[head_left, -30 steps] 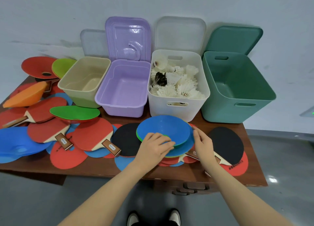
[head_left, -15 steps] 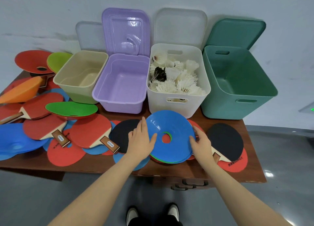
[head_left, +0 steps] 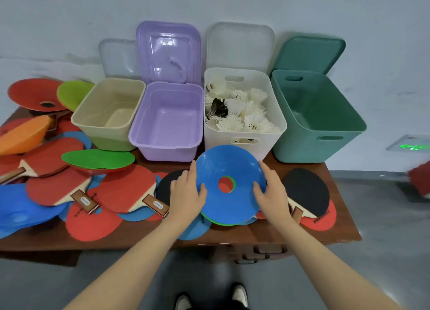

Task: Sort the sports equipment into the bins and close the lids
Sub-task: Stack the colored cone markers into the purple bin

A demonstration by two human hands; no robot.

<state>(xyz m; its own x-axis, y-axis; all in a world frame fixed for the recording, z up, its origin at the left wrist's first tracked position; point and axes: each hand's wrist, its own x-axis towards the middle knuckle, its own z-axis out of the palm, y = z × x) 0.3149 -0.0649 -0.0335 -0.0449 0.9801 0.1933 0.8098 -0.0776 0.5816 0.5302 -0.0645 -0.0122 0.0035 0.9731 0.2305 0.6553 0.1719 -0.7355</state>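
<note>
Head view showed you holding a small stack of disc cones (head_left: 229, 181) between both hands, tilted up on edge so the blue top one faced you. Your left hand (head_left: 187, 196) clasped the stack's left rim, thumb curled over the front, and your right hand (head_left: 272, 193) clasped the right rim the same way. Two opposed grips suited such thin, floppy discs: they probably kept the stack squared so none slid out. The stack hung just above the bench (head_left: 232, 236), in front of the white bin (head_left: 244, 144), its lower edge close to the items beneath.

The blue cone was shallow and glossy, with a round centre hole; green edged that hole and the lower rim, and red showed through it, so you likely held at least three.

Only the white bin held anything: shuttlecocks (head_left: 242, 114). The beige bin (head_left: 109, 116), purple bin (head_left: 166, 123) and green bin (head_left: 318, 116) stood open with their lids propped behind. Paddles (head_left: 125, 188) and more cones covered the left of the bench, so I judged the sorting barely begun. The roomy green bin looked the likeliest home for the stack.
</note>
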